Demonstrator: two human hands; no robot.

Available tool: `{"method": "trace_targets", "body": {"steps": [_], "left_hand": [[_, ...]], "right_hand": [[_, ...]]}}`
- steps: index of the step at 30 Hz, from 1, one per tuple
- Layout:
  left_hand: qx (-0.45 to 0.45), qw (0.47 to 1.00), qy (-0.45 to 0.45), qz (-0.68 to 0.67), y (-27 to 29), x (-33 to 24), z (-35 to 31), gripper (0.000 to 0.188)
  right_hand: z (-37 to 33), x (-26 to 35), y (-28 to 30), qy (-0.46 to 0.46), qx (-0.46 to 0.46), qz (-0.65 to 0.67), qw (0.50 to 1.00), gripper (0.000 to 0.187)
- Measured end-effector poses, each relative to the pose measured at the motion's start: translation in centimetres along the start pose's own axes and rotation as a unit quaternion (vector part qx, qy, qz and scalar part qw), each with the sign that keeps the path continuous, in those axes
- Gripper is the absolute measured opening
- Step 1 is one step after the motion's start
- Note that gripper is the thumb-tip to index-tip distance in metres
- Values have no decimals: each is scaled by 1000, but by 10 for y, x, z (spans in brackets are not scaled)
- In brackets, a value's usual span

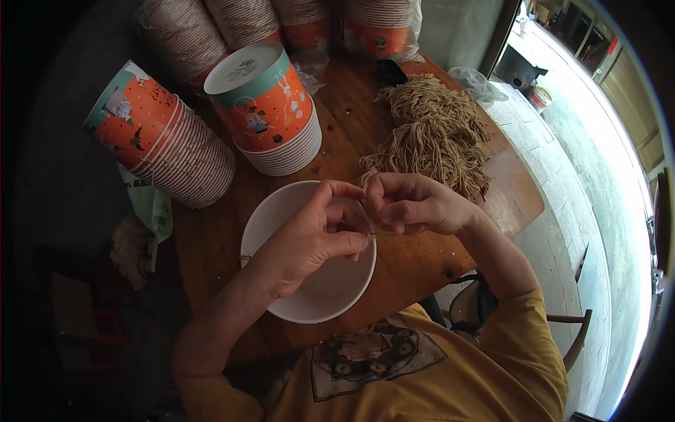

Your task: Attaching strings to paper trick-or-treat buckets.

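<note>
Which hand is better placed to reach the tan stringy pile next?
Probably the right hand: it is nearer the tan stringy pile, at its near edge in view, while the left hand is over the white bucket.

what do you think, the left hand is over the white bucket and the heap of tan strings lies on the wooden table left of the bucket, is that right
Not quite: the head view shows the heap of tan strings on the wooden table right of the white bucket. The left hand is indeed over the bucket.
</note>
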State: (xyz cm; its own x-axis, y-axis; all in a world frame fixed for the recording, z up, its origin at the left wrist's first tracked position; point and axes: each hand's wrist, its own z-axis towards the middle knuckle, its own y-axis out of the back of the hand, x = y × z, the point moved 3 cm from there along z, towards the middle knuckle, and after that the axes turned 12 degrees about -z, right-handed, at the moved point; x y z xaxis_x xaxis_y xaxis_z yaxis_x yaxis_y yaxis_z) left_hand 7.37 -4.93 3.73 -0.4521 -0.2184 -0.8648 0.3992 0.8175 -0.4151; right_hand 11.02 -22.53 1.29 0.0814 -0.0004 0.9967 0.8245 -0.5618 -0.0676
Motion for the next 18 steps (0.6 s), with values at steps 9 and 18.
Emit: {"method": "trace_targets", "body": {"steps": [9,18], "left_hand": [[31,995,15,93,-8,10,-28,70],[-39,959,-165,229,-6,22,-37,66]], "right_hand": [[-4,20,-9,63,61,-309,947,14],[-19,13,-46,153,-163,-495,840,20]]}}
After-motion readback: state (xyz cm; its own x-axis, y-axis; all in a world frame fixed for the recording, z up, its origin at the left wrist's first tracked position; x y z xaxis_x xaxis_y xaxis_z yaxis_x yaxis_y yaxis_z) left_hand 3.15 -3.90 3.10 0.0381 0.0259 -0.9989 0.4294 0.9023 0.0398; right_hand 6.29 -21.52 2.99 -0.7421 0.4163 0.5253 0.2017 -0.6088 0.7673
